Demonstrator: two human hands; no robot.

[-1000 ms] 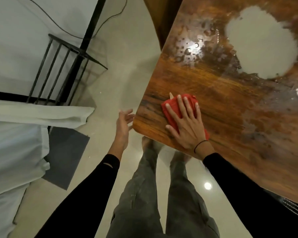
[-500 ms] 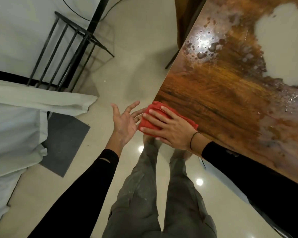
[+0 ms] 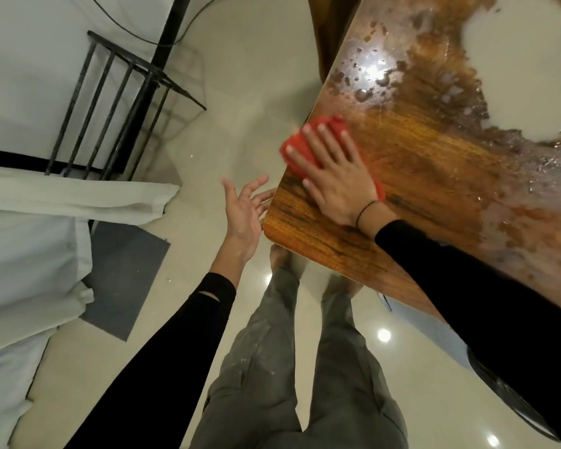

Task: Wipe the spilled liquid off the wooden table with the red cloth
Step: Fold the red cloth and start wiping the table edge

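as right hand [image 3: 334, 184] presses, red cloth [image 3: 300, 149] lies bunched.

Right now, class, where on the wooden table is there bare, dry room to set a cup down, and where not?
Dry wood lies at the near corner of the wooden table, by the right hand pressing the red cloth, and in the band between that hand and the spilled liquid. The far side and right edge are wet.

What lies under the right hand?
The red cloth lies under the right hand, on the wooden table near its edge. The cloth's middle and the wood beneath are covered.
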